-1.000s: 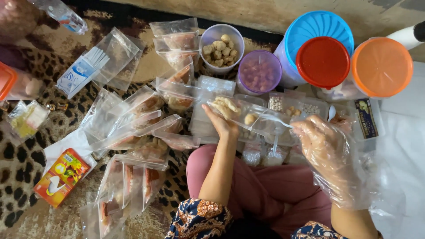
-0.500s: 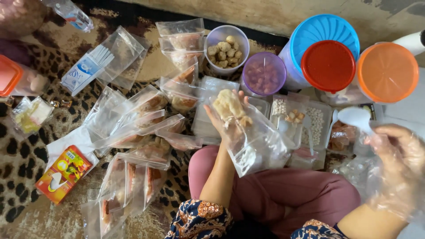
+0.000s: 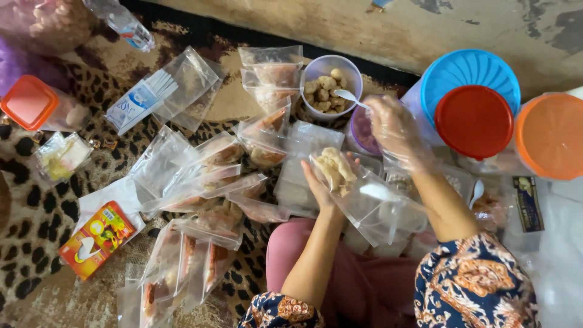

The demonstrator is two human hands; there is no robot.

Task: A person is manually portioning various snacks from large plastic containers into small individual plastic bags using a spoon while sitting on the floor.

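Near centre of frame: left hand (image 3: 317, 185) closed around a clear bag (image 3: 370, 200) with pale snack pieces inside. Up and to the right: gloved right hand (image 3: 395, 130), fingers pinched on a white spoon (image 3: 351, 97), over a cup of snacks (image 3: 331, 85).

Head cam, steep down view, close over lap & floor.
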